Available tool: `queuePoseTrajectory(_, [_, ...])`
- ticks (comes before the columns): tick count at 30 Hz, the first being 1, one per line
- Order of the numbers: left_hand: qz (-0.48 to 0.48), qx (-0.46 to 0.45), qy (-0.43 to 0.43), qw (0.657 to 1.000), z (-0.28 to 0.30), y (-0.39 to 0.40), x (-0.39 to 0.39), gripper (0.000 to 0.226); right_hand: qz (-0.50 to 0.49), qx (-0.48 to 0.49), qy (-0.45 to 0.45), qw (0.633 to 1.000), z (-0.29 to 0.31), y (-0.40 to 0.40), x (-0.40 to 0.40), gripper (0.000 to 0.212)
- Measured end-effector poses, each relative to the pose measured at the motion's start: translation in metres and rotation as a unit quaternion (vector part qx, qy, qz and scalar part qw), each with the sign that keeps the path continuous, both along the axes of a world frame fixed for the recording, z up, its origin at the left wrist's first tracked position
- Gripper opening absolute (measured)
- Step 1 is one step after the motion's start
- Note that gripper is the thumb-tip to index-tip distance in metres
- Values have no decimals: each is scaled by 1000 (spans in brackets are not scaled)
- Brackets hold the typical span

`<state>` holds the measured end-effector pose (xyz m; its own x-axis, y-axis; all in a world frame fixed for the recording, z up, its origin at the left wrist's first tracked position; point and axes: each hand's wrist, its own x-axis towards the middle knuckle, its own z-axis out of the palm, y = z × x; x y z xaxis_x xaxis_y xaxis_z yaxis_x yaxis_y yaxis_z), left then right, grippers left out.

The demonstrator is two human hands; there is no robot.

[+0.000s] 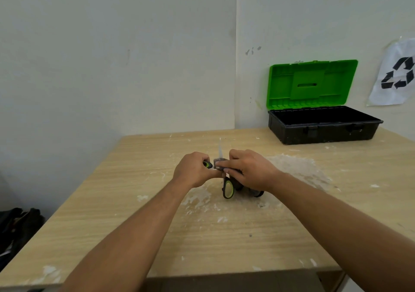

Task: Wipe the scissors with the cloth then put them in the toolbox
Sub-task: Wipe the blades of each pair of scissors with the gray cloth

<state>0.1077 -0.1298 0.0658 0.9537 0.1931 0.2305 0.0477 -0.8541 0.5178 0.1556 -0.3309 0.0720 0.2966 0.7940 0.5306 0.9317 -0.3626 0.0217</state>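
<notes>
Black scissors with lime-green handle loops (228, 188) are held upright over the middle of the wooden table (157, 224), their pale blade pointing up and away. My left hand (195, 170) grips one handle. My right hand (251, 170) pinches a small dark grey cloth (218, 164) against the base of the blade; more cloth hangs below that hand. The toolbox (323, 125), black with an open green lid, stands at the far right of the table, and its inside looks dark and bare.
White dusty smears cover the table around my hands. A paper with a recycling sign (395, 76) is taped on the right wall. Dark bags (18, 228) lie on the floor at the left. Walls close off the back.
</notes>
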Motion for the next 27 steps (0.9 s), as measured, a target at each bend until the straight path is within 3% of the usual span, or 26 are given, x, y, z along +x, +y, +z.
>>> queuePoseTrajectory(10, [-15,24,15,999,-3,-1,-1,53,-74,26,-22,997,12,0,21,28])
queuePoseTrajectory(18, [-23,-43,51,998,-10,4,-3,58,-167,49,86,981,22,-4,51,30])
queuePoseTrajectory(20, [-19,-80,51,995,-10,9,-2,56,-198,149,140,959,21,-8,56,25])
queuePoseTrajectory(23, [0,-114,32,993,-11,14,-2,58,-234,317,232,889,20,-16,55,20])
queuePoseTrajectory(27, [9,-135,0,991,-15,17,-1,63,-229,421,305,823,13,-22,43,24])
